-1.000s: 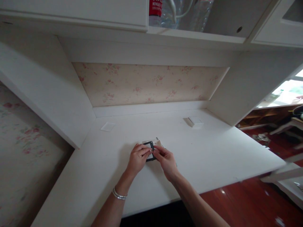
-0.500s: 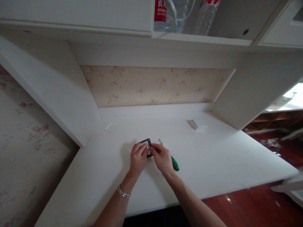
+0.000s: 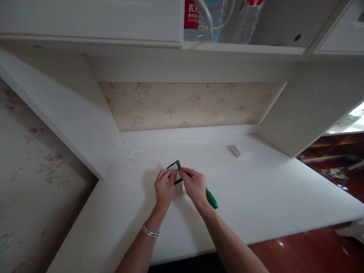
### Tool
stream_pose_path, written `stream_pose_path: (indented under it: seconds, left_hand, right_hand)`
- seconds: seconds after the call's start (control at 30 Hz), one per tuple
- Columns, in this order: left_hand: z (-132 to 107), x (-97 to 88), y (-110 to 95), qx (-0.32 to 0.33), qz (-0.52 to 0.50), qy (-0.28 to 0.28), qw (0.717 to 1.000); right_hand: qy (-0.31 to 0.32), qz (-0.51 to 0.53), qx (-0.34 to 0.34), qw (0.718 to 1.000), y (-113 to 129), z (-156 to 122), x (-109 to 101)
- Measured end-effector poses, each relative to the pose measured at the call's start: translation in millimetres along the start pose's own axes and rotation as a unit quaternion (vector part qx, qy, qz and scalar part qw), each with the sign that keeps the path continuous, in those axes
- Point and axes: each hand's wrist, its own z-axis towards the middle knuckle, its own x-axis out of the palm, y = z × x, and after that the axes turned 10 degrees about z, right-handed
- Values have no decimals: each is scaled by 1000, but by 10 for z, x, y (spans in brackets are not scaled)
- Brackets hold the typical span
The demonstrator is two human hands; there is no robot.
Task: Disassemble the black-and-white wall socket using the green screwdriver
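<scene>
Both my hands meet over the middle of a white desk. My left hand and my right hand pinch a small black square frame with a pale centre, held tilted just above the desk. Fingers of both hands are curled onto its lower edge. A green tool handle sticks out from under my right wrist and lies on the desk. My left wrist wears a silver bracelet.
A thin white square plate lies at the back left of the desk, a thicker white square block at the back right. Water bottles stand on the shelf above. Red wooden floor shows past the desk's right edge.
My hands have lifted the black frame a little and carried it farther from me. The green handle has come into sight under my right wrist.
</scene>
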Motion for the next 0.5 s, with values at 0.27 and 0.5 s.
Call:
stream_pose_path:
  seconds: [0.27, 0.5]
  left_hand:
    - [161, 65, 41, -11, 46, -2, 999]
    - [286, 63, 634, -46, 87, 1, 995]
  right_hand:
    - [44, 35, -9, 998, -156, 178, 159]
    - [40, -30, -8, 999, -186, 510, 357]
